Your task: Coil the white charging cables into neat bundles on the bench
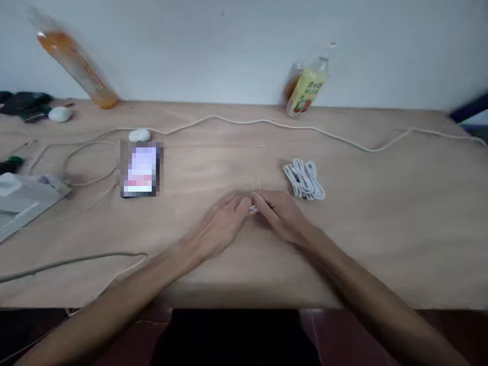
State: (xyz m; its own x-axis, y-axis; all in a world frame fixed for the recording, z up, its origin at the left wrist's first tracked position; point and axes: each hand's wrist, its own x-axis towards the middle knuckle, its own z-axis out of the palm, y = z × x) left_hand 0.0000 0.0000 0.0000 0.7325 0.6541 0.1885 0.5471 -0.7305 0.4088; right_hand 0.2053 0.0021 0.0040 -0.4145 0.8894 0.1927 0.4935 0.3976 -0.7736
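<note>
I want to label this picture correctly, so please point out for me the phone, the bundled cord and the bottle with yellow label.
Phone (142, 169): head view, on its blurred screen.
Bundled cord (304, 182): head view, on its middle loops.
Bottle (307, 92): head view, on its yellow label.

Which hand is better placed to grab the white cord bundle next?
Right, probably: the right hand is close to the bundle, the left hand farther off. Both meet at a small pale item, so neither looks free.
</note>
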